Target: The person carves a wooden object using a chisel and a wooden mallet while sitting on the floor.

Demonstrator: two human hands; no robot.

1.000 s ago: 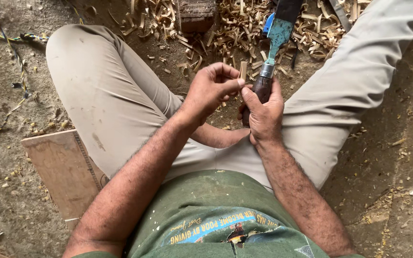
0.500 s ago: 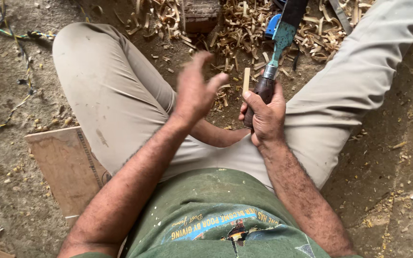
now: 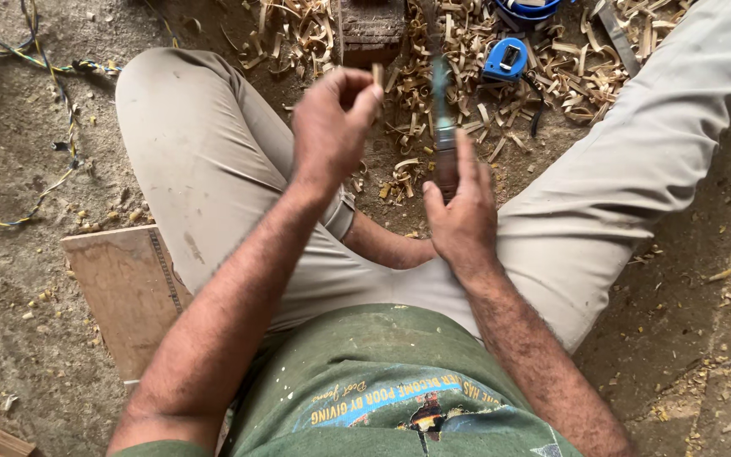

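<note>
Seated on the floor, left hand (image 3: 332,127) pinches a small wooden peg (image 3: 377,78) above wood shavings (image 3: 467,59); right hand (image 3: 460,211) loosely wraps a blurred chisel (image 3: 443,135) upright beside it

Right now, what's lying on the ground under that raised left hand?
Under the left hand, wood shavings litter the dirt between the legs. Whatever lies directly beneath the palm is covered; the fingers pinch a small wooden piece.

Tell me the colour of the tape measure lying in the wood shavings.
The tape measure is blue with a grey middle, seen in the head view.
</note>
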